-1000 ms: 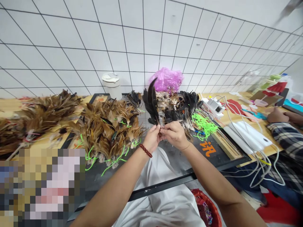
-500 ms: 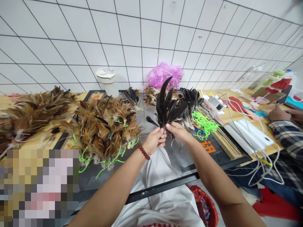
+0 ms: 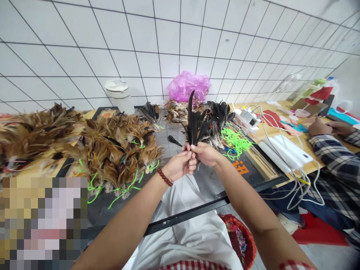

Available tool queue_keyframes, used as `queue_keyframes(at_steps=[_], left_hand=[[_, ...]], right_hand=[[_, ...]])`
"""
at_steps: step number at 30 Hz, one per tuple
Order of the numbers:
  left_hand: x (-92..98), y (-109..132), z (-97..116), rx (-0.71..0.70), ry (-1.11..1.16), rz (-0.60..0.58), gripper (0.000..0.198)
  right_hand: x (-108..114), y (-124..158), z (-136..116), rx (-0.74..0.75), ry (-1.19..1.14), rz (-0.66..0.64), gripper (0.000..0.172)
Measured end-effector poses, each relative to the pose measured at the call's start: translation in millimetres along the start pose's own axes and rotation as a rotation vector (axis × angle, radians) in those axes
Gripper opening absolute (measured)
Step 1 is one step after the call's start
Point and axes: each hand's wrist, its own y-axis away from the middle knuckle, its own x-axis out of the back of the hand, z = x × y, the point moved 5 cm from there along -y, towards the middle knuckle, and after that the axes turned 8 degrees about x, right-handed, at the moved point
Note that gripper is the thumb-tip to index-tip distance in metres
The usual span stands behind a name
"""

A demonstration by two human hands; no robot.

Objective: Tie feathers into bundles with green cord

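Note:
A bunch of black feathers (image 3: 196, 125) stands upright between my two hands, its quills pinched at the bottom. My left hand (image 3: 182, 162), with a dark red bead bracelet (image 3: 164, 177) at the wrist, is closed on the quill ends. My right hand (image 3: 206, 153) pinches the same bunch from the other side, its fingertips touching the left ones. Behind the bunch lies a pile of black feathers (image 3: 221, 112). One small black feather (image 3: 174, 141) rests on the board to the left. Bundles of brown feathers (image 3: 120, 150), some with green ties, spread left of my hands.
Green cords (image 3: 237, 142) lie right of my hands, near white power strips (image 3: 289, 152) with cables. At the back stand a white lidded cup (image 3: 119, 95) and a pink plastic bag (image 3: 189, 86). A co-worker's hands (image 3: 320, 125) are at the right; a red basket (image 3: 250, 240) sits below.
The bunch in my hands looks narrower and more gathered, and my fingers have come closer together around its base. The whole view has shifted slightly.

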Motion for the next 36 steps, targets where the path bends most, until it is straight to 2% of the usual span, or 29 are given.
queue_keyframes(at_steps=[4, 7, 11, 13, 15, 16, 17, 18, 20, 21, 22, 24, 27, 29, 30, 31, 33, 36], left_hand=[[1.1, -0.7, 1.4, -0.028, 0.018, 0.010, 0.022], [2.0, -2.3, 0.3, -0.050, 0.052, 0.053, 0.025], [5.9, -1.3, 5.0, -0.104, -0.076, 0.238, 0.025], [9.6, 2.5, 13.9, -0.152, -0.188, 0.363, 0.024], [13.6, 8.0, 25.7, -0.214, -0.267, 0.486, 0.023], [15.1, 11.1, 31.4, -0.241, -0.302, 0.543, 0.022], [15.6, 14.2, 36.8, -0.271, -0.345, 0.591, 0.020], [14.5, 17.6, 42.0, -0.312, -0.401, 0.627, 0.018], [7.1, 25.9, 50.4, -0.419, -0.547, 0.665, 0.013], [1.3, 31.5, 53.4, -0.475, -0.629, 0.673, 0.014], [-5.3, 38.2, 55.5, -0.520, -0.711, 0.679, 0.016], [-18.3, 54.5, 59.1, -0.543, -0.856, 0.693, 0.022], [-37.6, 81.8, 70.3, -0.464, -0.994, 0.647, 0.022], [-49.4, 98.1, 82.9, -0.398, -0.913, 0.557, 0.018], [-55.5, 104.8, 90.8, -0.394, -0.842, 0.516, 0.017], [-62.1, 110.8, 100.2, -0.442, -0.766, 0.484, 0.017], [-76.2, 118.4, 118.4, -0.633, -0.627, 0.419, 0.022], [-91.1, 111.2, 127.6, -0.766, -0.500, 0.352, 0.020]], right_hand=[[1.3, 0.5, 1.7, 0.010, 0.166, 0.091, 0.043], [3.8, -2.2, -0.7, 0.130, 0.370, 0.106, 0.038], [10.6, -4.6, -5.6, 0.215, 0.671, 0.112, 0.035], [15.2, 0.6, -19.8, 0.331, 0.888, 0.256, 0.030], [13.2, 13.9, -41.4, 0.554, 1.119, 0.503, 0.026], [6.5, 20.8, -49.9, 0.679, 1.232, 0.573, 0.026], [-3.9, 25.4, -54.5, 0.791, 1.348, 0.562, 0.029], [-16.7, 26.6, -54.6, 0.871, 1.470, 0.462, 0.034], [-41.5, 23.5, -45.0, 0.935, 1.686, 0.143, 0.043], [-50.1, 21.4, -40.2, 0.937, 1.761, 0.025, 0.045], [-55.8, 19.1, -38.0, 0.928, 1.818, -0.037, 0.045], [-62.1, 14.6, -41.7, 0.908, 1.881, -0.076, 0.039], [-67.3, 8.0, -59.6, 0.816, 1.857, -0.183, 0.029], [-67.4, 3.6, -80.2, 0.731, 1.698, -0.150, 0.022], [-66.3, 1.3, -91.4, 0.681, 1.528, -0.108, 0.018], [-65.1, -1.0, -101.6, 0.628, 1.319, -0.070, 0.016], [-65.9, -4.6, -115.7, 0.530, 0.926, -0.061, 0.021], [-77.7, -4.7, -119.7, 0.328, 0.461, -0.220, 0.026]])
